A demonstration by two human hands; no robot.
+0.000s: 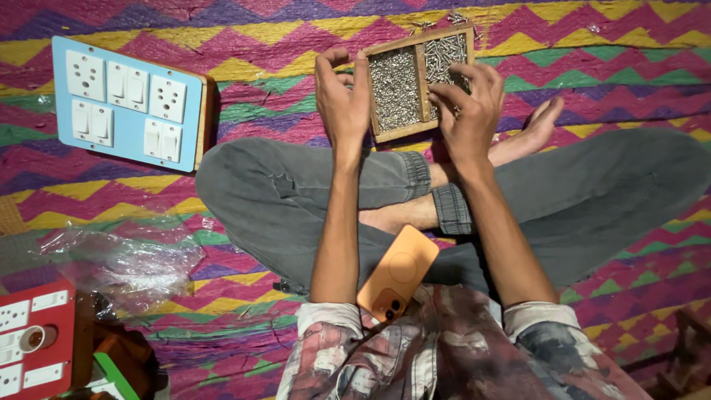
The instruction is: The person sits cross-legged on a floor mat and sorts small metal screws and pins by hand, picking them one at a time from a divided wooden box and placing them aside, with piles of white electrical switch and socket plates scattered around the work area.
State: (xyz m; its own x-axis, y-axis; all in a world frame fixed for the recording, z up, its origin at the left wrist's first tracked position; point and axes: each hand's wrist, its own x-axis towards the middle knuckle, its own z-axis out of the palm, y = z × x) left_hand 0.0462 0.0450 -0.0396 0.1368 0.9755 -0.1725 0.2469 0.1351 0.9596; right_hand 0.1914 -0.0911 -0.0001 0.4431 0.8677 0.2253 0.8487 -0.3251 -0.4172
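A: Left hand (342, 100)?
B: Fingers curled around the left edge of the wooden box (418, 81), thumb side on its rim. Gripping it.
A: Right hand (468, 111)?
B: Resting over the box's right part, fingers bent down into the screws (396, 89). Can't tell whether it pinches one; fingertips are buried or hidden.
A: Box location?
B: On the mat (259, 44), just past the person's crossed legs (296, 192), tilted a bit. Two compartments split by a wooden strip: left one full of small silvery screws, right one holds longer ones, partly covered by the right hand.
A: Anything loose?
B: A few screws lie on the mat at the box's far edge.
A: Closer in?
B: Orange phone (396, 281) face down on the lap, between the forearms. Bare foot (529, 130) sticks out right of the box.
A: Outward?
B: Light-blue switchboard (129, 104) with white sockets and switches lies well left of the box. Crumpled clear plastic bag (126, 259) at lower left, red switchboard (37, 341) at the bottom-left corner.
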